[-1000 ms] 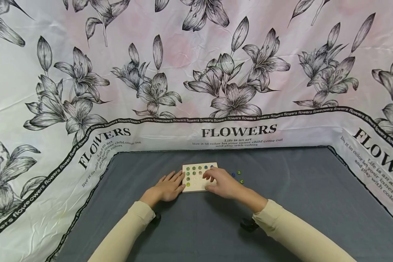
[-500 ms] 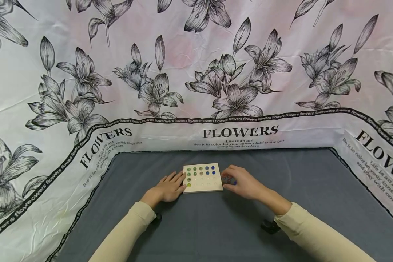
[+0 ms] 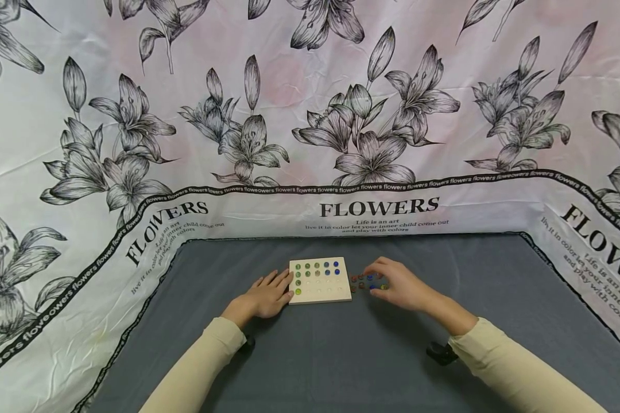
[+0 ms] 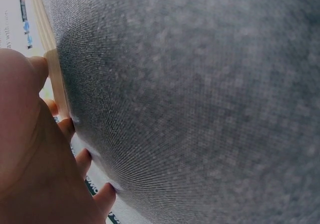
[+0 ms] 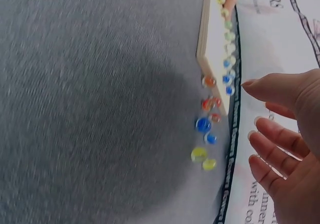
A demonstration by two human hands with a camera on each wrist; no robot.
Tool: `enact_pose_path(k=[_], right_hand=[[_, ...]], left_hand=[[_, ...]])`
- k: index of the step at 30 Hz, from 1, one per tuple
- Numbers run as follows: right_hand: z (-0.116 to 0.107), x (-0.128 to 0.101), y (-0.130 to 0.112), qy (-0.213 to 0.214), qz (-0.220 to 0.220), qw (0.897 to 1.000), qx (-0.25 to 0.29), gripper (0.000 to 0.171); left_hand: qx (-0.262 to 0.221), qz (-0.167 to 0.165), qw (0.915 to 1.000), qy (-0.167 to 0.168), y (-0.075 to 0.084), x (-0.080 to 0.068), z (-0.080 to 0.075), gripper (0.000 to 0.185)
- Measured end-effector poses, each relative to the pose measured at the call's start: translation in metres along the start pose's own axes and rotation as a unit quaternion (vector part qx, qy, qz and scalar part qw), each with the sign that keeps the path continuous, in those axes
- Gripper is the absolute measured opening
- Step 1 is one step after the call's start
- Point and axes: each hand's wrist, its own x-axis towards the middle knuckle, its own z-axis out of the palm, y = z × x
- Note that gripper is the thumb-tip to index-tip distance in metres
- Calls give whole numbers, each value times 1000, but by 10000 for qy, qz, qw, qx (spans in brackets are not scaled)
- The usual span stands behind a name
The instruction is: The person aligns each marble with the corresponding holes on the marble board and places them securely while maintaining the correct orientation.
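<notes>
Nearest, on the grey worktop [image 3: 310, 355], the left hand [image 3: 266, 296] lies flat with relaxed fingers, fingertips touching the left edge of the wooden board [image 3: 320, 289], while the right hand [image 3: 400, 285], at the board's 3 o'clock, hovers loosely spread and holding nothing over the loose marbles [image 5: 206, 126]. The board lies flat, long axis running 9 to 3 o'clock. Its dimples hold green marbles toward 9 and 12 o'clock and blue ones [image 3: 331, 268] at the far right; the right hand partly hides the loose marbles in the head view.
</notes>
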Motion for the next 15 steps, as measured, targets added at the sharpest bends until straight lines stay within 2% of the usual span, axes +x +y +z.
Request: enact_pose_path(k=[5, 15], right_hand=[[-2, -2, 11, 68, 8, 10000, -37, 39], [1, -5, 39, 27, 158, 9999, 14, 42]], left_hand=[[33, 17, 10000, 45, 1, -1, -1, 61], [-32, 88, 9999, -37, 12, -13, -14, 60]])
